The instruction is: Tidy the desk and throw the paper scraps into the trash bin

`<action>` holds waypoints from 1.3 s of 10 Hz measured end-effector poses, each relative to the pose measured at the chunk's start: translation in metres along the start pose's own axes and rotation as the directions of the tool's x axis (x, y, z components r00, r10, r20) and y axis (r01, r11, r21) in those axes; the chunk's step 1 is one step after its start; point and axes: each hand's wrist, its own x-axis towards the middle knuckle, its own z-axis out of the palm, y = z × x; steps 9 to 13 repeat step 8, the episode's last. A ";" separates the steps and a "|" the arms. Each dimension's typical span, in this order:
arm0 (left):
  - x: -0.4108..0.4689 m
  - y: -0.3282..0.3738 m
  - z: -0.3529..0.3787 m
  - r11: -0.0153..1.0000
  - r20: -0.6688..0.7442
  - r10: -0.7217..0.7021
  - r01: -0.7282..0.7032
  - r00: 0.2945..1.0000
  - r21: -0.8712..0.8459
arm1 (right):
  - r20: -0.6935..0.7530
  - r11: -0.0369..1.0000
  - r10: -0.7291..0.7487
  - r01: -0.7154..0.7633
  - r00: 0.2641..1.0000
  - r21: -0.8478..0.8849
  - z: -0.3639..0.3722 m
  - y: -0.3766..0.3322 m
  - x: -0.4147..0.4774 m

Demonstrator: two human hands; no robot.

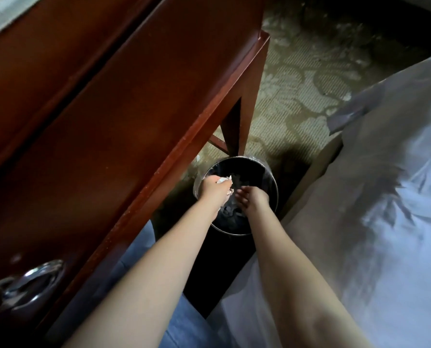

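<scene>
Patterned carpet surrounds the round black metal-rimmed trash bin (237, 195); my left hand (215, 189) clutches white paper scraps (225, 181), right hand (253, 197) loosely open, empty—scraps may spill outside.

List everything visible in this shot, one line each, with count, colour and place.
round metal trash bin: one, dark inside with a shiny rim, on the floor between desk and bed
crumpled paper scraps: a few, white, in the left hand over the bin
wooden desk: one, reddish-brown, left
metal drawer handle: one, silver, lower left
patterned carpet: one, beige-green, top centre
bed sheet: one, white, right
left hand: one, closed on scraps
right hand: one, fingers spread, inside the bin
</scene>
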 end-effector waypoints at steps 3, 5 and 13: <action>0.015 0.011 0.017 0.969 0.124 -0.210 0.223 0.970 -0.108 | 0.040 0.980 -0.007 -0.001 0.999 0.197 0.000 0.005 0.003; 0.018 0.013 0.011 0.947 0.163 -0.268 0.291 0.950 -0.138 | 0.040 0.969 -0.020 0.009 0.999 0.248 -0.001 0.005 0.002; 0.004 0.011 -0.005 0.986 0.083 -0.139 0.146 0.987 -0.080 | -0.082 0.993 -0.073 0.080 0.994 0.085 0.002 -0.003 -0.015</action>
